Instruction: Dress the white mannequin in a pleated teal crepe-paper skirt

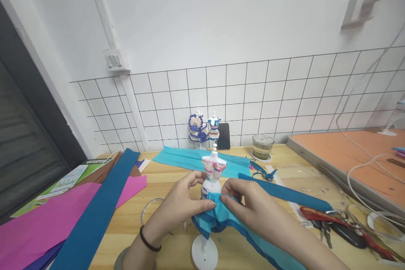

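Observation:
A small white dress form [212,185] with coloured marks on its chest stands upright on a round white base [204,253]. Around its waist lies a pleated turquoise strip with a darker blue edge, perhaps crepe paper [228,215], trailing off to the lower right. My left hand [186,202] is at the form's left side, its thumb pressing the strip's gathered top and its fingers behind the form. On the other side my right hand [247,202] pinches the strip's upper edge between thumb and fingers.
Two decorated small dress forms [198,128] and a phone [223,136] stand by the tiled wall. A glass cup [262,147] sits right of them. Pink sheets [63,209] and a blue strip [95,215] lie left; keys [327,232] and an orange board [348,156] lie right.

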The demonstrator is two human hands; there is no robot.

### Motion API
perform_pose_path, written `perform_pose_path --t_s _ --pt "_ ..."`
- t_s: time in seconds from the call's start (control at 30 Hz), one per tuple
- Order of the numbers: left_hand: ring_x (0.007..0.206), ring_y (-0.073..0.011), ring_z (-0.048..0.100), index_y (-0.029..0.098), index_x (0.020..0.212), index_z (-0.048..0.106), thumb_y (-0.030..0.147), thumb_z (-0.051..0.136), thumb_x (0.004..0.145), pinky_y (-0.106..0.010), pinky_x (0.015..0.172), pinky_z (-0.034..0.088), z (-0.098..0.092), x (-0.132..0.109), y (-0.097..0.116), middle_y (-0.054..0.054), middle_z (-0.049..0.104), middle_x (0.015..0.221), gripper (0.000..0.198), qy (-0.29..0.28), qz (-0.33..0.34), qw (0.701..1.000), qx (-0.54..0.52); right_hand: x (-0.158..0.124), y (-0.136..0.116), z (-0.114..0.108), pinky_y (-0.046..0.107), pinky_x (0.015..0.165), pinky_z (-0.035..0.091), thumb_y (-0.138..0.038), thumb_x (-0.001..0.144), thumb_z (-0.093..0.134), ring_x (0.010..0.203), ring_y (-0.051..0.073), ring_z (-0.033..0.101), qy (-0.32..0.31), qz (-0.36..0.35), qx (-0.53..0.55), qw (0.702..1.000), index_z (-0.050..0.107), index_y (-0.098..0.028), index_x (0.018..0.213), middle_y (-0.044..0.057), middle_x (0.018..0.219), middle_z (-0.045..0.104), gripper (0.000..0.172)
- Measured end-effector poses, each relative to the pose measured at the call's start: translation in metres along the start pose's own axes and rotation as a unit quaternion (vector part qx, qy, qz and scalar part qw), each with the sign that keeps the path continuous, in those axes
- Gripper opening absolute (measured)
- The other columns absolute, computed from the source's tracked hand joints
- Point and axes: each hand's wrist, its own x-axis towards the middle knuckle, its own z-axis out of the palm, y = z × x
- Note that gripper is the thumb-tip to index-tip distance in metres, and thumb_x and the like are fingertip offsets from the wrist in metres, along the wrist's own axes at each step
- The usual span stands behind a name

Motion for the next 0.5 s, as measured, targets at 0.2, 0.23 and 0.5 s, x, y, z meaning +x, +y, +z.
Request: perform_pose_path --t_s 0.2,0.23,0.5 --pt "0.11 -0.0253 0.055 0.025 0.14 0.029 0.026 0.077 0.068 -0.039 0.097 0.037 -0.004 -0.0026 -0.0038 -0.003 0.067 0.104 0.086 0.001 -0.027 0.999 -0.033 -0.0023 -0.0023 -0.0006 0.023 0.056 0.034 -0.022 0.086 0.045 0.064 0.014 0.051 -0.014 0.007 -0.014 1.0 0.055 -0.02 0.074 -0.002 0.068 0.057 0.015" --pt "0.11 -0.025 0.055 0.025 0.141 0.028 0.027 0.075 0.07 -0.04 0.098 0.036 -0.0051 -0.0031 -0.0038 -0.004 0.066 0.105 0.085 -0.004 -0.017 0.999 -0.029 -0.0027 -0.0026 -0.0005 0.023 0.055 0.034 -0.022 0.086 0.045 0.063 0.014 0.051 -0.014 0.006 -0.014 1.0 0.055 -0.02 0.074 -0.002 0.068 0.057 0.016" --pt "0.11 -0.0249 0.053 0.022 0.118 0.057 0.029 0.07 0.076 -0.037 0.097 0.038 0.0011 -0.0019 0.0038 -0.005 0.062 0.117 0.045 -0.031 0.045 0.998 -0.015 -0.0036 -0.0023 0.0008 0.023 0.055 0.033 -0.022 0.086 0.047 0.063 0.014 0.052 -0.011 0.005 -0.009 1.0 0.055 -0.02 0.074 -0.002 0.068 0.059 0.015"
